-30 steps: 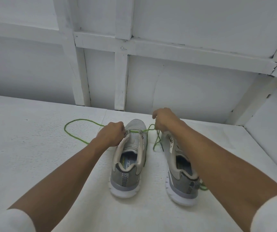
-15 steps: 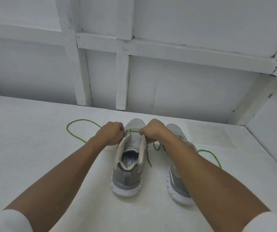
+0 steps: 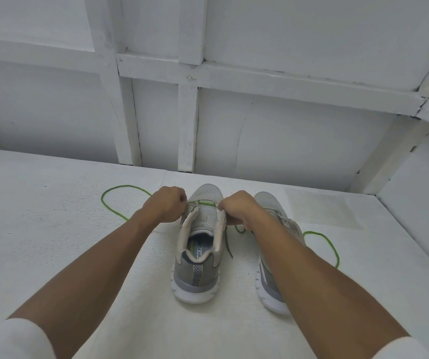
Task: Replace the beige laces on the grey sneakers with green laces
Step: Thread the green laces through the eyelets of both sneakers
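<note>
We look down at a grey sneaker standing on a white counter. Our left hand, fingers curled tight, pinches the green lace at the shoe's 10 o'clock. Our right hand, also curled, grips the eyelet edge at 2 o'clock. The second sneaker stands just beside it, at 3 o'clock.

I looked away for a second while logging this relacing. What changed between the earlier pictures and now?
The right hand moved left, from over the toe of the right sneaker to the right eyelet edge of the left sneaker, still pinching the green lace; its slack now lies looped on the table beside the right sneaker. The left hand stayed at the left eyelets; both sneakers unmoved.
</note>
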The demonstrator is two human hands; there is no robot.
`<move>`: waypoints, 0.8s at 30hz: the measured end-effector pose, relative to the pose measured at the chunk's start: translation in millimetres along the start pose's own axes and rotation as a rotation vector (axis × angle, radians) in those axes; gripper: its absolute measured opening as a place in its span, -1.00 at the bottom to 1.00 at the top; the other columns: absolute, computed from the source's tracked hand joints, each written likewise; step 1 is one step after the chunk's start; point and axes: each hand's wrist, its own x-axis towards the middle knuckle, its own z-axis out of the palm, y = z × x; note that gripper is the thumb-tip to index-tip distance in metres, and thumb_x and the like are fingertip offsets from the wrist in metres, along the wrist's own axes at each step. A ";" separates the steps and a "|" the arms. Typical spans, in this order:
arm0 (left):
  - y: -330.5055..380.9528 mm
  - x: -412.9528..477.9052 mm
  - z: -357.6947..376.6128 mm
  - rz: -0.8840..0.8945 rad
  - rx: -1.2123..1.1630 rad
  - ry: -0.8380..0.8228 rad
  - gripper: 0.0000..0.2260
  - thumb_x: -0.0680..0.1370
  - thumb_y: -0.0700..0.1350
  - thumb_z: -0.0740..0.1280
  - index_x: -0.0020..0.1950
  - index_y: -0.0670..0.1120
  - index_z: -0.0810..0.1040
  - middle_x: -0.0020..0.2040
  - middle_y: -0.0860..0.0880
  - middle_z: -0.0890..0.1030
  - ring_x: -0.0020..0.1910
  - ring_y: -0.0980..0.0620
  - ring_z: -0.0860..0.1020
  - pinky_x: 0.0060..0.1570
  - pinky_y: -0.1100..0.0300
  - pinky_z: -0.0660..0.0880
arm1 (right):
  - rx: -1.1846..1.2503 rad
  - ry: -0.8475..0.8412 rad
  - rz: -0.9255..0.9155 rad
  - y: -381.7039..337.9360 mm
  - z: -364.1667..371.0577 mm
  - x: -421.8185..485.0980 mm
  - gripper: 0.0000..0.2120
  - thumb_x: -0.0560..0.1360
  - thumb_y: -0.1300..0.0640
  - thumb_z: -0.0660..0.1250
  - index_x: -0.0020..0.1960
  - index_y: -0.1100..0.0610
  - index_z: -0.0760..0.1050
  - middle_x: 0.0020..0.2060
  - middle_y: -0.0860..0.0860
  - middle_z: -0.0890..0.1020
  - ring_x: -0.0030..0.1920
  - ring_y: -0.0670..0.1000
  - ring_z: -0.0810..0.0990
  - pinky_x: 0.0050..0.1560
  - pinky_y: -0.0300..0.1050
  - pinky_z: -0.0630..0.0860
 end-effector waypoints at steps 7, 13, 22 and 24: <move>-6.6 0.1 -5.0 -0.058 0.014 0.024 -0.82 0.59 -0.06 0.23 0.01 -0.09 0.59 -0.03 -0.05 0.66 -0.05 -0.06 0.57 -0.08 0.10 0.53 | 0.014 0.011 0.012 3.0 -0.5 1.1 -0.95 0.47 0.30 0.31 -0.16 0.25 0.46 -0.04 0.23 0.63 -0.11 0.19 0.68 -0.28 -0.05 0.65; 8.0 7.5 -36.5 -0.087 -0.248 -0.042 -0.74 0.58 -0.28 0.19 0.16 -0.19 0.62 0.09 -0.11 0.66 0.10 -0.07 0.56 -0.01 0.18 0.44 | 0.145 -0.032 0.096 5.3 -1.0 2.3 -0.95 0.47 0.31 0.33 -0.17 0.25 0.49 -0.27 0.16 0.57 -0.29 0.11 0.59 -0.28 -0.08 0.62; 34.7 10.9 -26.7 -0.026 -0.483 -0.080 -0.86 0.48 -0.21 0.44 0.02 -0.08 0.69 -0.19 -0.04 0.67 -0.28 0.09 0.59 -0.36 0.37 0.44 | 0.333 -0.051 0.161 9.9 1.7 1.2 -0.93 0.49 0.38 0.28 -0.07 0.27 0.50 -0.26 0.16 0.53 -0.32 0.08 0.53 -0.43 -0.14 0.48; 39.4 13.7 -17.4 0.003 -0.378 -0.064 -0.91 0.45 -0.14 0.48 -0.07 -0.07 0.70 -0.23 0.02 0.66 -0.21 0.06 0.59 -0.21 0.29 0.48 | 0.362 -0.052 0.183 10.8 2.2 2.5 -0.93 0.49 0.38 0.27 -0.12 0.26 0.49 -0.26 0.16 0.53 -0.31 0.09 0.53 -0.40 -0.11 0.48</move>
